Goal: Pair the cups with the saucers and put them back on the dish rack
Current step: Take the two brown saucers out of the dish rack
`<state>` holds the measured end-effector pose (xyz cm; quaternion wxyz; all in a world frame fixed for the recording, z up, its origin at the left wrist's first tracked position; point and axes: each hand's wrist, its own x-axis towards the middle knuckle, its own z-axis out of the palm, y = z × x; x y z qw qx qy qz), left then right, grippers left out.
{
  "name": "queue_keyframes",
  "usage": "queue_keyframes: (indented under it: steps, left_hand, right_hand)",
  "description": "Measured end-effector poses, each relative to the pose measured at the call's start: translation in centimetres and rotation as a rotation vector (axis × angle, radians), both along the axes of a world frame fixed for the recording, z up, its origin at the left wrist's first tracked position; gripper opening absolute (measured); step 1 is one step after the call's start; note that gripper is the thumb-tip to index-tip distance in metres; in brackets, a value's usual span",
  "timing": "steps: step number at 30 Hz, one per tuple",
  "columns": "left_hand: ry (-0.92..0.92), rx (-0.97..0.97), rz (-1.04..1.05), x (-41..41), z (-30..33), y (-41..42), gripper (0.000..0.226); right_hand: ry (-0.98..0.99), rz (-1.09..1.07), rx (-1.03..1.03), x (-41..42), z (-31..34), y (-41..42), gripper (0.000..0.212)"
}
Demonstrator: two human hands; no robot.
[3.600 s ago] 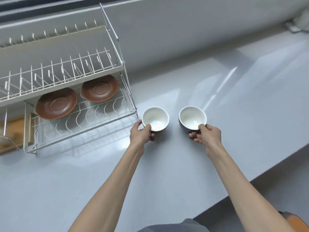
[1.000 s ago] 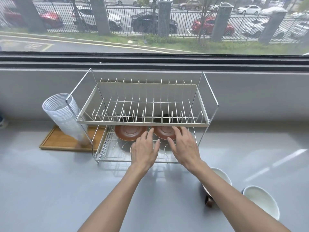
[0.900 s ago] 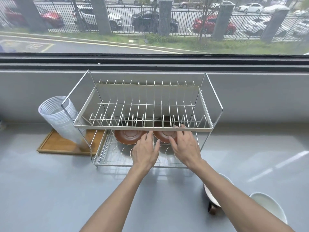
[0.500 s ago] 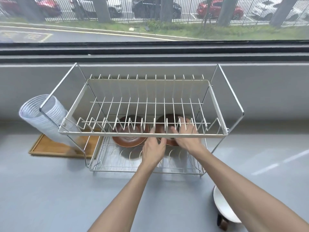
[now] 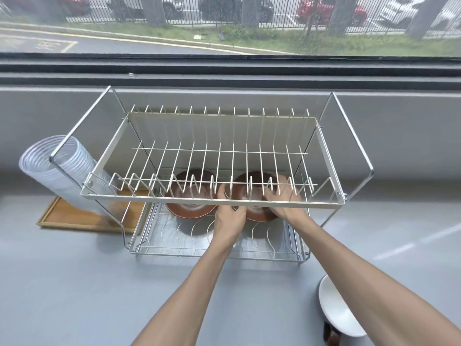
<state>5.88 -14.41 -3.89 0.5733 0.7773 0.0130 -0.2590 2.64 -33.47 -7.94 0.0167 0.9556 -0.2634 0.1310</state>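
Two brown saucers lie on the lower tier of the two-tier wire dish rack [image 5: 224,254]. The left saucer [image 5: 190,209] lies untouched. Both hands hold the right saucer [image 5: 257,213]: my left hand [image 5: 228,219] grips its left edge and my right hand [image 5: 283,198] reaches under the upper tier and grips its right edge. The upper tier's front rail hides part of the fingers. One white cup with a brown outside [image 5: 335,313] stands on the counter at the lower right, partly behind my right forearm. The other cup is out of view.
A stack of clear plastic cups [image 5: 56,168] leans over a wooden tray [image 5: 82,217] left of the rack. The rack's upper tier [image 5: 212,198] overhangs the saucers. A grey wall and a window ledge run behind the rack on the grey counter [image 5: 74,290].
Both hands have let go of the cups and moved into the rack's lower tier. They have closed on the right saucer. The view has come closer to the rack.
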Motion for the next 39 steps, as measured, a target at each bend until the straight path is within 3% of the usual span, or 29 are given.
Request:
queue_keyframes:
  steps: [1, 2, 3, 5, 24, 39]
  left_hand:
    - [-0.014, -0.014, 0.005, -0.2, 0.5, 0.2, 0.084]
    - [-0.017, -0.035, 0.012, -0.6, 0.9, 0.5, 0.086]
    - [-0.007, -0.051, 0.019, -1.0, 1.1, 0.9, 0.087]
    - [-0.017, -0.084, 0.03, -1.6, 1.5, 1.7, 0.082]
    - [-0.054, -0.138, 0.003, -15.9, 4.4, 13.4, 0.082]
    - [0.004, -0.125, -0.252, -27.7, 1.3, 13.6, 0.07]
  right_hand:
    - [0.159, 0.043, 0.338, -0.9, 2.7, 2.6, 0.029]
    - [0.08, -0.025, 0.609, -1.2, 5.4, 4.0, 0.034]
    - [0.017, -0.094, 0.663, -0.9, 5.9, 4.8, 0.041]
    - [0.034, -0.103, 0.671, -1.2, 5.8, 5.1, 0.053]
    - [-0.168, -0.136, 1.039, -17.8, 8.6, 15.9, 0.06]
    - [-0.427, -0.442, 1.085, -34.7, 4.6, 19.0, 0.042]
